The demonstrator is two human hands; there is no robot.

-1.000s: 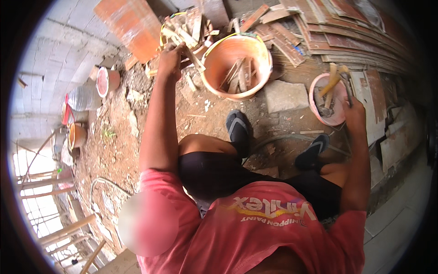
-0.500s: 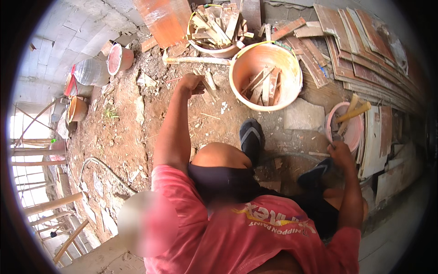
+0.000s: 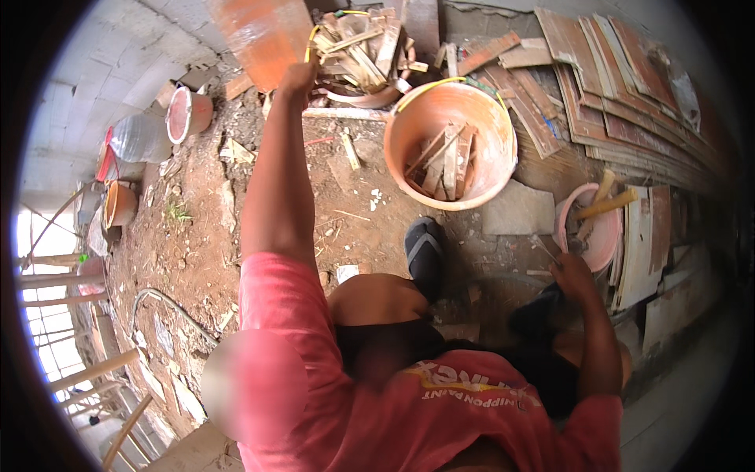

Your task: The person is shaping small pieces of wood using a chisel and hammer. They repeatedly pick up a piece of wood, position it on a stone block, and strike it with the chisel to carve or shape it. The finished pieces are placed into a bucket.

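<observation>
Dirt floor [image 3: 189, 252] underlies the left hand [image 3: 296, 83], fingers too obscured to read, near scrap wood [image 3: 388, 47], and right hand [image 3: 574, 277], fingers curled round a slim tool [image 3: 543, 247].

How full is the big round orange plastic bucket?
Partly full: brown wooden strips lie low inside the bucket, leaving its upper wall uncovered.

Rough wood scraps [image 3: 458, 161], smooth plastic tub [image 3: 493, 118], matt cloth shirt [image 3: 354, 429], crumbly earth [image 3: 200, 189], glossy-looking orange board [image 3: 263, 39]

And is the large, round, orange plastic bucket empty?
No, several narrow brown wooden strips lie inside the orange plastic bucket.
</observation>
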